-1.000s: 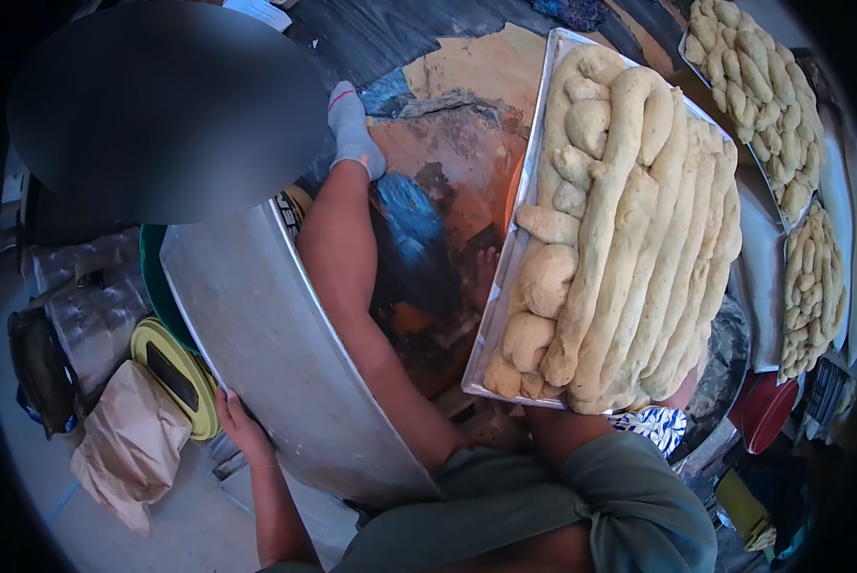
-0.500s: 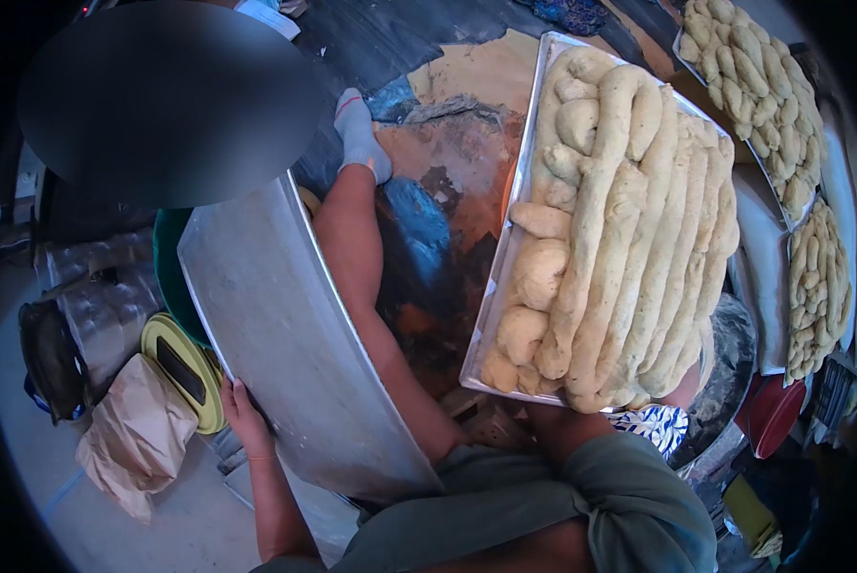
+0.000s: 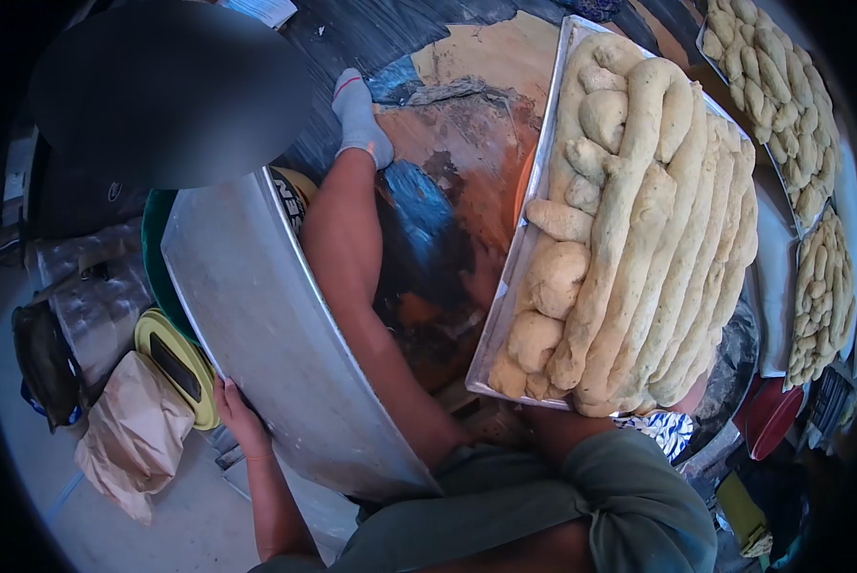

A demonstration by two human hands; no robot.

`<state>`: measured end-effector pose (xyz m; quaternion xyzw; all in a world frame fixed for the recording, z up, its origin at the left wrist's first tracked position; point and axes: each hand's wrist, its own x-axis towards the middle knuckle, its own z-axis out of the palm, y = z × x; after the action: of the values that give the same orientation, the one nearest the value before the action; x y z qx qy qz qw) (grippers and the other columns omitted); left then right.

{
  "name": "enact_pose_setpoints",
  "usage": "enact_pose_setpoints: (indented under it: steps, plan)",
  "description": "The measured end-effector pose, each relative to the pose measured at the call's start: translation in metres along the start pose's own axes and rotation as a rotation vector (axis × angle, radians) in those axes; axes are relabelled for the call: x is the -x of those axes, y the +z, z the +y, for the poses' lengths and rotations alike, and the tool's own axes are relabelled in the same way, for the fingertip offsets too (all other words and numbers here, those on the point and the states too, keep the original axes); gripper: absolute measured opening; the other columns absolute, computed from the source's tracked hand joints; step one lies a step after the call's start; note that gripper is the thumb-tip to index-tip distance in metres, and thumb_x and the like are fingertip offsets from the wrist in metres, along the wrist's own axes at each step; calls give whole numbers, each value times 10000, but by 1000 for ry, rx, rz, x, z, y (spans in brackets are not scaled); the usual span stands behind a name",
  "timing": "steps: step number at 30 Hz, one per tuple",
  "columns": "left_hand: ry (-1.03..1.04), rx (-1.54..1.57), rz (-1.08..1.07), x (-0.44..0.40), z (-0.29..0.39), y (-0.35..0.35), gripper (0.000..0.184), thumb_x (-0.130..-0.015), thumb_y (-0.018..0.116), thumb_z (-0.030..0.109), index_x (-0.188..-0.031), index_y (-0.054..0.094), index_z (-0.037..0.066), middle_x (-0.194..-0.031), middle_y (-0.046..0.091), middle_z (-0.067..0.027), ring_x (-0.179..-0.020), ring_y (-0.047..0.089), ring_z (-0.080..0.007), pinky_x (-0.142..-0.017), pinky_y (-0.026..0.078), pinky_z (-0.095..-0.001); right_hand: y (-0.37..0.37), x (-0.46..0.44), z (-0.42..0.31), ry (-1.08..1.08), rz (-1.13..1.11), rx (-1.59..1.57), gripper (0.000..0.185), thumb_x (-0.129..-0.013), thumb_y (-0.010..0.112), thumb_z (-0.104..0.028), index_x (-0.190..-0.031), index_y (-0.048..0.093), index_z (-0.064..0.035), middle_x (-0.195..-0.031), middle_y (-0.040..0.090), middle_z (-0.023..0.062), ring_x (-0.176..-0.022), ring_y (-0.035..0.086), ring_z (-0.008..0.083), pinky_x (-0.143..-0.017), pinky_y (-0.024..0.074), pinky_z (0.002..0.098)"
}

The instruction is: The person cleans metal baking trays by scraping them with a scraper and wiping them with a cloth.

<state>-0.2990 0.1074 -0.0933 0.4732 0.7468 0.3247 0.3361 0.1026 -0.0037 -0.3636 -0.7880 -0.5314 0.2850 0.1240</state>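
Note:
My left hand is closed on the outer edge of a bare grey metal tray, which leans beside my left leg. Some of its fingers are hidden at the edge. To the right, over my other leg, a metal baking tray is heaped with long ropes and round lumps of pale bread. My right hand seems to show only as a small patch of skin by that tray's lower right side. Its fingers are hidden.
More trays of bread stand at the far right, above a red bowl. On the left lie a brown paper bag, a yellow lid and a green tub. My socked foot rests on dark floor sheeting.
The view has tilted slightly, so the floor and foot sit higher. The bread-filled tray appears a little farther right, and the bare tray's upper end a little farther left. My left hand keeps its grip.

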Motion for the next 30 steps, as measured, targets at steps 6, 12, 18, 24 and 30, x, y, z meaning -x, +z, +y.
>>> enact_pose_setpoints:
  steps: [6,12,18,24,30]
  plan:
    - [-18,24,5,2,1,1,420,-988,465,227,-1295,483,-59,-1199,565,-107,-1068,513,-166,-975,369,-277,6,4,-5,4,-11,-11,296,-810,589,-117,-1105,578,-88,-949,625,159,-886,610,334,-765,485,438]
    - [-18,18,17,1,1,1,428,-989,463,238,-1302,476,-54,-1205,560,-110,-1074,508,-164,-976,369,-277,11,6,-12,-6,-34,-26,295,-809,589,-121,-1103,579,-89,-946,628,161,-881,613,335,-761,486,441]
    - [-33,1,31,5,9,7,433,-991,455,239,-1311,466,-53,-1211,555,-111,-1075,508,-168,-980,365,-276,15,11,-20,-17,-48,-51,294,-809,589,-126,-1100,580,-89,-943,631,162,-876,616,335,-756,487,445]
    - [-27,24,9,-1,1,1,447,-990,461,244,-1324,458,-53,-1221,553,-115,-1087,503,-171,-986,358,-278,10,31,-17,-7,-67,-44,293,-808,590,-130,-1098,581,-89,-940,635,164,-871,618,336,-752,487,448]
    - [-17,-71,22,5,3,4,456,-989,466,259,-1318,466,-56,-1229,553,-123,-1095,504,-184,-992,357,-284,12,39,-17,-11,-78,-45,293,-807,590,-134,-1096,582,-89,-937,638,165,-866,621,337,-747,488,451]
